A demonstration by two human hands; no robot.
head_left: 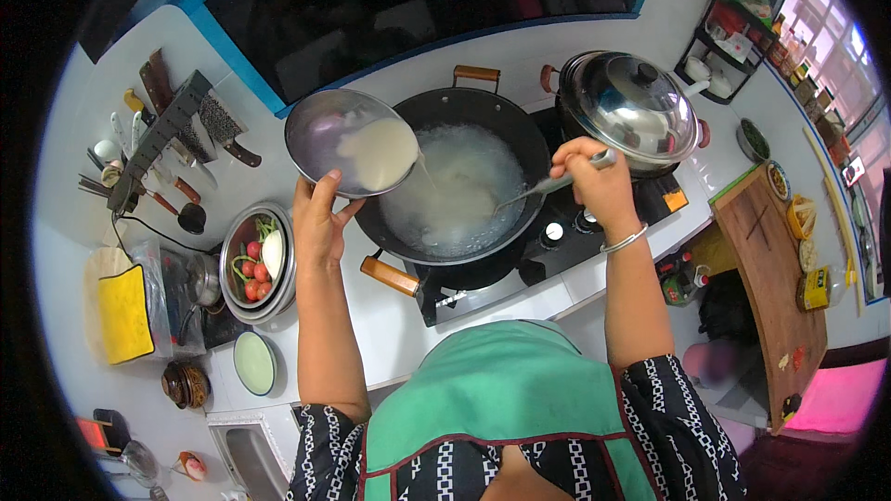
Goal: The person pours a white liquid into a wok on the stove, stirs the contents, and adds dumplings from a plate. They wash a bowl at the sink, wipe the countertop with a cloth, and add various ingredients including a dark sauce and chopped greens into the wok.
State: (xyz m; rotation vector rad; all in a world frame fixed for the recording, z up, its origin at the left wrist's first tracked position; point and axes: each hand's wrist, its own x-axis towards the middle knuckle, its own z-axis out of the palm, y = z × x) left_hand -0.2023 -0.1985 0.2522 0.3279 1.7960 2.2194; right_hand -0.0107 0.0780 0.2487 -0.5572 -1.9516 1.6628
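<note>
On the far left, knives (160, 82) stand along a rack (167, 134) on the wall, well apart from the action, a yellow cloth (125, 315) below them; then come the nested bowls (227, 269) with red, round vegetables (251, 289), and a pale green bowl (254, 364) just beside. Now the left hand (320, 223): thumb at the rim, clamped on a metal bowl (306, 144) that tips rightward, its lip over the wok's left edge, a thin stream of creamy liquid (379, 150) running down! That grip looks one-sided, so a slip or too steep a tilt could dump the lot and splash whatever is hot. In the middle, the wok (432, 111) holds cloudy, bubbling liquid (445, 186); if the stirring lags, I'd judge clumps likely, and a hard knock could rock it. To its right, the right hand (599, 186), well apart from the left, is wrapped around a ladle (549, 186), whose head is lost in the broth. The lidded pot (640, 107) sits just beyond; if hot, it could catch a careless knuckle. Now markings: an orange patch (675, 199) on the stove (608, 250), and, far right, a bottle (821, 289) wearing a yellow label with dark print, too small to call.
</note>
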